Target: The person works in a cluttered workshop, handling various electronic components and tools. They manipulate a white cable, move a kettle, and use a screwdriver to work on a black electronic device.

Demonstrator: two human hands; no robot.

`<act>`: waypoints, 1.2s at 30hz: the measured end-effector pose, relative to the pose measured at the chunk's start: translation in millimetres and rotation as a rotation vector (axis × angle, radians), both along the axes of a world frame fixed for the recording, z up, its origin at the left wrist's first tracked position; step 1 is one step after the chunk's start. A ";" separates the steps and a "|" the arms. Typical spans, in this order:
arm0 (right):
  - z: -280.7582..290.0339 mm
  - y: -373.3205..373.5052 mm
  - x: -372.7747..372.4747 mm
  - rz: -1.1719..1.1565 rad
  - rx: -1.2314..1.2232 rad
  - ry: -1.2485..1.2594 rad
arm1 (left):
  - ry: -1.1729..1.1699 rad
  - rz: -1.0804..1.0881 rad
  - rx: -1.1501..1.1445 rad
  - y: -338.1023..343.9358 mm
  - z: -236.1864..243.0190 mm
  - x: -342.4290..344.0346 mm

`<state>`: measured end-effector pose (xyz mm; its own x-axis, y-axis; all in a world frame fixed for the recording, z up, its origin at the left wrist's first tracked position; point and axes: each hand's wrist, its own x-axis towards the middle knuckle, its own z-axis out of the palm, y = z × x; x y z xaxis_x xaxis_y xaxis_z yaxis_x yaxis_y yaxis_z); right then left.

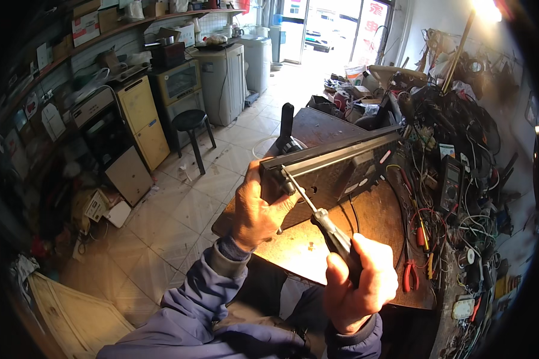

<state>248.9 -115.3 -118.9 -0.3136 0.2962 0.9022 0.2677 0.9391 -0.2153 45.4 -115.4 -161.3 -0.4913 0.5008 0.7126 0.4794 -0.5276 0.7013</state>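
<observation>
My left hand is closed round the near left corner of a flat, dark appliance casing, thumb toward its underside. The casing stands tilted on edge over the wooden workbench. In my right hand is a screwdriver with a dark handle, its shaft pointing up and left. The screwdriver's tip meets the casing near the left corner, close to a short round foot; whether it sits in a screw I cannot tell. A black handle-like object rises behind the corner. Below the casing, a black cord hangs.
Right of the bench lie tangled wires, a multimeter, red-handled pliers and a red-and-yellow screwdriver. A lamp shines at upper right. Across the tiled floor stand a black stool and a yellow cabinet.
</observation>
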 end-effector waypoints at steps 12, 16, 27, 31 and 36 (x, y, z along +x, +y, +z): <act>-1.7 6.8 -15.5 0.031 0.113 0.185 | -0.018 0.011 0.020 -0.4 2.3 1.1; -4.8 -1.5 -5.3 -0.034 -0.045 0.059 | -0.021 0.009 -0.004 -1.1 2.9 -0.3; -2.6 -3.1 -5.0 -0.029 -0.026 0.035 | 0.034 0.057 -0.019 -1.0 -1.7 -3.2; -7.4 -0.7 -15.0 0.046 0.069 0.162 | 0.059 0.069 0.029 0.9 -0.1 -2.5; -10.0 -3.2 -6.5 -0.041 -0.050 0.065 | 0.051 0.072 -0.006 -0.1 3.3 -0.3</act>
<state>242.4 -118.5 -128.9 -0.2410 0.3532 0.9040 0.2899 0.9151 -0.2803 45.2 -115.6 -158.0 -0.4898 0.4698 0.7344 0.5509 -0.4862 0.6784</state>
